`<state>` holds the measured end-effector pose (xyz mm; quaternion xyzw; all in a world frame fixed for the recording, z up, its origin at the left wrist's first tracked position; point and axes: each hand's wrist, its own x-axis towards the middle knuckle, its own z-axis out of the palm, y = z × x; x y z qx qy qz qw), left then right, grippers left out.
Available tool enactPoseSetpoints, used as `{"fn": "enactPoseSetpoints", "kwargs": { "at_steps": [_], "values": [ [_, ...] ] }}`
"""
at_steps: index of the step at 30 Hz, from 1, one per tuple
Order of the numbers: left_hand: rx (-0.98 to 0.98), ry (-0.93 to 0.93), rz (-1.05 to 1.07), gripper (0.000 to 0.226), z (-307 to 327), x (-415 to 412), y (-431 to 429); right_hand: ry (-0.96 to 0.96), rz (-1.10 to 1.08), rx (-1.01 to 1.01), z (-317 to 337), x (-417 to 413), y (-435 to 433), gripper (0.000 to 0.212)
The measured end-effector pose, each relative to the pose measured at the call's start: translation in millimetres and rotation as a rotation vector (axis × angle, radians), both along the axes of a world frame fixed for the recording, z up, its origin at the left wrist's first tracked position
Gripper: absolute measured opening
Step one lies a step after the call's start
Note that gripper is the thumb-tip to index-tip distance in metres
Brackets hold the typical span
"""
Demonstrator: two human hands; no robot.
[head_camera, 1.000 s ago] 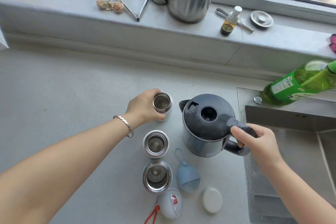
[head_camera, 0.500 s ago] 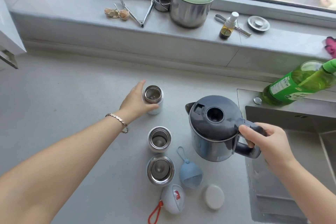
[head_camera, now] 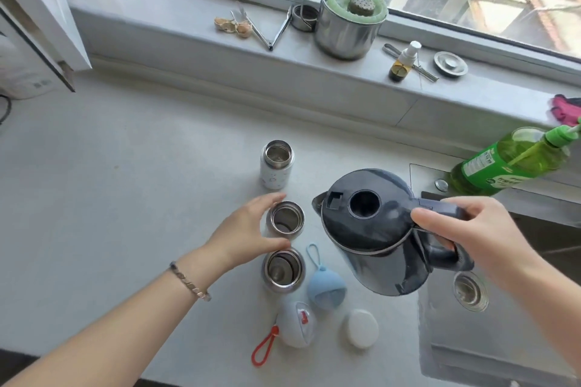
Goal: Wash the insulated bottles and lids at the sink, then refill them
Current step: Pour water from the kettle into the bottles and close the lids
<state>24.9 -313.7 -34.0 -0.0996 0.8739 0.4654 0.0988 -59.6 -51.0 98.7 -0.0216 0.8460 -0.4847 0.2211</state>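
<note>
**Three bottles, three lids, one kettle**

Three open bottles stand in a row on the counter: far, middle, near. Three lids lie beside them: blue, white-red, white. The left hand cups the middle bottle, fingers open. The right hand grips the kettle by its handle, lifted.

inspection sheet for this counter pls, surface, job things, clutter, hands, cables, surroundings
surface: pale counter, bare on the left; no spills seen
job's things: three open bottles in a row, far bottle, middle bottle, near bottle; blue lid, white lid with red loop and round white lid lie beside them; kettle lifted, tilted
clutter: steel pot, tongs, small spray bottle on the sill
hands: left hand open around the middle bottle; right hand in a closed grip on the kettle handle
cables: dark cord at the left edge
surroundings: sink to the right, green soap bottle, window above
</note>
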Motion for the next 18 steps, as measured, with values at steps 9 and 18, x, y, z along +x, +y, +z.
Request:
{"fn": "enactPoseSetpoints", "kwargs": {
  "at_steps": [9,18],
  "values": [
    [0.017,0.074,0.131,0.064,-11,-4,10,0.073,0.137,0.229,5,5,-18,0.054],
    [0.034,0.062,0.143,0.065,-14,-3,10,0.137,0.186,0.371,16,0,-28,0.050]
  ]
}}
